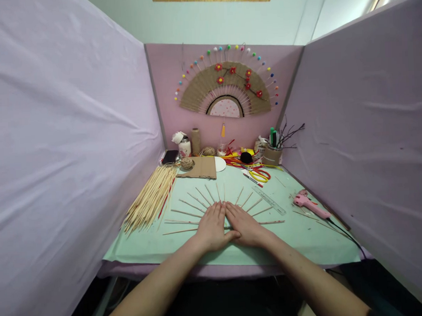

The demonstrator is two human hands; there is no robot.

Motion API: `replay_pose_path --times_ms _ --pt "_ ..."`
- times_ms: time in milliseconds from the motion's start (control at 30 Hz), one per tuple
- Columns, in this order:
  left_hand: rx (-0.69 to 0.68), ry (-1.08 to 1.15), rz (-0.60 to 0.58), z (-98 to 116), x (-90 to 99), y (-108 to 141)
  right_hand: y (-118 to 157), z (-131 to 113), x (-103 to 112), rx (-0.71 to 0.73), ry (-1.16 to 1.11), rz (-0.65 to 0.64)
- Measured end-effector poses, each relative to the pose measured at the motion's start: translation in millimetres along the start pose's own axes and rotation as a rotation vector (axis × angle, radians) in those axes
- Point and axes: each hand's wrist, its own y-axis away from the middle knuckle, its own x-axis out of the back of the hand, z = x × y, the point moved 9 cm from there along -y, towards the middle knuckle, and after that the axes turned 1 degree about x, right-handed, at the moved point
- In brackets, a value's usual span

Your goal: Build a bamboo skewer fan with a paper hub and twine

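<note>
Thin wooden sticks (188,212) fan out in a half circle on the pale green table cover. Over the fan's centre, my left hand (213,227) lies flat, fingers stretched forward. Beside it, my right hand (244,224) is also flat, with its fingertips meeting those of the left. Both palms rest on the inner ends of the sticks, and whatever joins them there is hidden. To the right of the fan, a clear ruler (269,200) lies at a slant.
A pile of loose sticks (151,198) lies left. A pink glue gun (311,205) with a black cord sits right. Behind are cardboard (199,168), scissors (260,175), a twine ball (187,164) and a pot of twigs (272,155). A decorated fan (225,90) hangs on the back panel.
</note>
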Motion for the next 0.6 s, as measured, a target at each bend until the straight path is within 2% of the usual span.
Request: replay_pose_path --times_ms 333,500,600 --pt "-0.003 0.061 0.031 0.5 3.1 1.5 -0.6 5.4 -2.8 0.065 -0.065 0.013" --pt "-0.036 0.112 0.08 1.8 16.2 -7.5 -4.9 8.2 12.3 0.136 -0.181 0.175" --pt "-0.025 0.124 0.118 -1.3 25.9 -16.0 -13.7 15.7 21.8 0.065 -0.137 0.2"
